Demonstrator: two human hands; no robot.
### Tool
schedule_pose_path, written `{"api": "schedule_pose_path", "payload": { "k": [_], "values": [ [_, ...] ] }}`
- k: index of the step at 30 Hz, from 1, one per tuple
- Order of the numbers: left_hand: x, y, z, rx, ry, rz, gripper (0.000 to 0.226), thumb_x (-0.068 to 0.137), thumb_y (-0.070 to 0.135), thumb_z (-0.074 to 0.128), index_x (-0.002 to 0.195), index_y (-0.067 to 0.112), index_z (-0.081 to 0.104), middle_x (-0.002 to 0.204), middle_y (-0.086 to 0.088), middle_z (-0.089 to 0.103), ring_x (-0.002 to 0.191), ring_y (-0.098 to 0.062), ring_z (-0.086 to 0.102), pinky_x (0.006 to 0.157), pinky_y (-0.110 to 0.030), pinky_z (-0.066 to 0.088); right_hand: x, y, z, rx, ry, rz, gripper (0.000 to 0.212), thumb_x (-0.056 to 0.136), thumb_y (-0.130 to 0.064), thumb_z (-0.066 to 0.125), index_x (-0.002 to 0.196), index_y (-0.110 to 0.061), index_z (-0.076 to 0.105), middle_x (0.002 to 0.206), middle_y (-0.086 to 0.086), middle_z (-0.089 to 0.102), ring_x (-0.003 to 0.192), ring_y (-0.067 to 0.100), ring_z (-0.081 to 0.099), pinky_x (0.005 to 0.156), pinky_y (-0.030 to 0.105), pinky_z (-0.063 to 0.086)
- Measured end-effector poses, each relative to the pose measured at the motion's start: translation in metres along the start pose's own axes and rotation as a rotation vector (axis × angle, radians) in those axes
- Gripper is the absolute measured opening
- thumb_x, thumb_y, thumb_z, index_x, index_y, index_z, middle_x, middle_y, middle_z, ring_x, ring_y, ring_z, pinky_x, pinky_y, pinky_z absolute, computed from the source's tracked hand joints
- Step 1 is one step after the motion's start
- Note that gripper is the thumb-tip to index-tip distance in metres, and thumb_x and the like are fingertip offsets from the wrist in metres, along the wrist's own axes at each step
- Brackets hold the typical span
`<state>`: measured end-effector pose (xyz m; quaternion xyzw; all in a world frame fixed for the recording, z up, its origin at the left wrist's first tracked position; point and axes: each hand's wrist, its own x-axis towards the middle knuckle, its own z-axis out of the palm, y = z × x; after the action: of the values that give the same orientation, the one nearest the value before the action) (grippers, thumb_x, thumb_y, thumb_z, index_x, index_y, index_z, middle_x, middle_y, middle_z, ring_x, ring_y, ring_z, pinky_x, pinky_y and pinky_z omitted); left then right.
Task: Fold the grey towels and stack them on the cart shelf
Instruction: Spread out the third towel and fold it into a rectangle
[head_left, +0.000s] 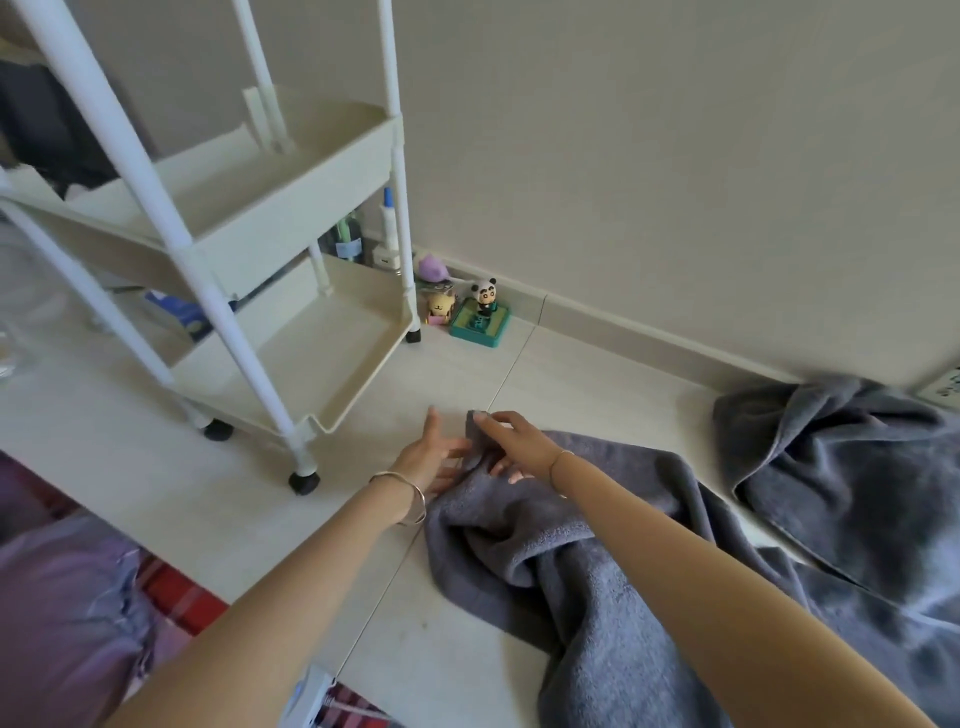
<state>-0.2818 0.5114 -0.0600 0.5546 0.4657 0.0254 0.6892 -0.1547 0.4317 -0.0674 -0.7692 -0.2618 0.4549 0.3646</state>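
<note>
A crumpled grey towel (587, 566) lies on the tiled floor in front of me. My right hand (511, 436) pinches its far corner and holds that corner up off the floor. My left hand (434, 454) is beside it with straight, spread fingers touching the towel's left edge. A second grey towel (841, 467) lies bunched against the wall at the right. The cream cart (270, 218) stands at the left; its bottom shelf (317, 358) and the shelf above it hold no towels.
Small toy figures and a green box (478, 322) sit by the baseboard next to the cart's far wheel. Bottles stand behind the cart. Purple fabric (62, 623) covers my lap at lower left. A cart wheel (304, 482) sits near my left wrist.
</note>
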Motion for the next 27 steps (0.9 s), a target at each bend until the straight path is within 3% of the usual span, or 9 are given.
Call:
{"api": "schedule_pose_path", "payload": {
  "k": [5, 8, 10, 12, 15, 18, 21, 25, 27],
  "values": [
    [-0.004, -0.012, -0.003, -0.148, -0.019, -0.003, 0.066, 0.1, 0.048, 0.015, 0.123, -0.001, 0.054, 0.121, -0.016, 0.056, 0.078, -0.026, 0.06, 0.071, -0.03, 0.054, 0.002, 0.003, 0.014, 0.048, 0.054, 0.053, 0.03, 0.091, -0.037, 0.059, 0.076, -0.011, 0.054, 0.062, 0.008, 0.061, 0.038, 0.009, 0.055, 0.039, 0.017, 0.043],
    [-0.008, -0.018, -0.007, -0.137, -0.001, 0.009, 0.042, 0.102, 0.036, 0.032, 0.123, 0.003, 0.047, 0.114, -0.013, 0.051, 0.071, -0.025, 0.059, 0.057, -0.027, 0.055, -0.004, 0.006, 0.012, 0.071, 0.012, 0.043, 0.021, 0.092, -0.024, 0.059, 0.075, -0.012, 0.061, 0.065, 0.006, 0.061, 0.035, 0.004, 0.053, 0.039, 0.015, 0.037],
    [-0.011, -0.02, -0.009, 0.075, -0.059, 0.108, 0.039, 0.094, 0.049, 0.043, 0.099, 0.012, 0.057, 0.097, -0.005, 0.057, 0.075, -0.021, 0.058, 0.067, -0.025, 0.05, -0.01, -0.001, 0.007, 0.115, -0.01, -0.03, 0.023, 0.094, -0.023, 0.056, 0.073, -0.014, 0.057, 0.067, 0.004, 0.058, 0.04, 0.005, 0.053, 0.042, 0.016, 0.036],
    [-0.013, -0.024, -0.013, 0.303, -0.142, 0.188, 0.064, 0.067, 0.079, 0.052, 0.084, 0.018, 0.064, 0.089, 0.003, 0.067, 0.086, -0.016, 0.06, 0.083, -0.026, 0.045, -0.019, -0.017, -0.004, 0.321, -0.021, -0.105, 0.023, 0.096, -0.023, 0.052, 0.075, -0.014, 0.052, 0.063, 0.001, 0.055, 0.047, 0.008, 0.053, 0.047, 0.017, 0.04],
    [-0.019, -0.019, -0.013, 0.362, -0.239, 0.223, 0.077, 0.049, 0.086, 0.061, 0.092, 0.022, 0.07, 0.097, 0.005, 0.071, 0.097, -0.013, 0.064, 0.099, -0.031, 0.043, -0.035, -0.047, -0.032, 0.544, 0.024, -0.244, 0.022, 0.098, -0.024, 0.046, 0.08, -0.012, 0.049, 0.064, 0.003, 0.053, 0.053, 0.012, 0.053, 0.053, 0.021, 0.047],
    [-0.041, 0.013, -0.008, 0.307, -0.328, 0.303, 0.061, 0.063, 0.063, 0.073, 0.099, 0.013, 0.068, 0.104, -0.007, 0.07, 0.099, -0.02, 0.065, 0.099, -0.034, 0.047, -0.048, -0.073, -0.058, 0.621, 0.084, -0.353, 0.019, 0.098, -0.025, 0.046, 0.085, -0.012, 0.05, 0.071, 0.003, 0.055, 0.061, 0.013, 0.056, 0.059, 0.022, 0.052],
    [-0.07, 0.049, -0.001, 0.24, -0.409, 0.384, 0.018, 0.088, 0.031, 0.061, 0.103, 0.021, 0.064, 0.102, 0.004, 0.069, 0.095, -0.008, 0.066, 0.088, -0.023, 0.052, -0.059, -0.099, -0.075, 0.686, 0.107, -0.418, 0.022, 0.098, -0.024, 0.047, 0.077, -0.017, 0.048, 0.063, -0.002, 0.054, 0.056, 0.009, 0.057, 0.056, 0.021, 0.052],
    [-0.098, 0.087, -0.002, 0.075, -0.35, 0.427, 0.013, 0.091, 0.033, 0.053, 0.1, 0.03, 0.063, 0.097, 0.011, 0.069, 0.096, -0.007, 0.064, 0.091, -0.025, 0.049, -0.065, -0.126, -0.09, 0.795, 0.202, -0.441, 0.023, 0.098, -0.023, 0.048, 0.076, -0.018, 0.047, 0.052, -0.006, 0.055, 0.049, 0.006, 0.058, 0.056, 0.021, 0.053],
    [-0.105, 0.101, -0.01, 0.118, -0.276, 0.443, 0.016, 0.092, 0.043, 0.048, 0.097, 0.036, 0.062, 0.091, 0.016, 0.068, 0.088, -0.004, 0.064, 0.084, -0.019, 0.048, -0.061, -0.127, -0.088, 0.811, 0.251, -0.409, 0.023, 0.099, -0.022, 0.047, 0.077, -0.015, 0.047, 0.056, -0.002, 0.055, 0.05, 0.007, 0.061, 0.058, 0.021, 0.055]
  ]
}}
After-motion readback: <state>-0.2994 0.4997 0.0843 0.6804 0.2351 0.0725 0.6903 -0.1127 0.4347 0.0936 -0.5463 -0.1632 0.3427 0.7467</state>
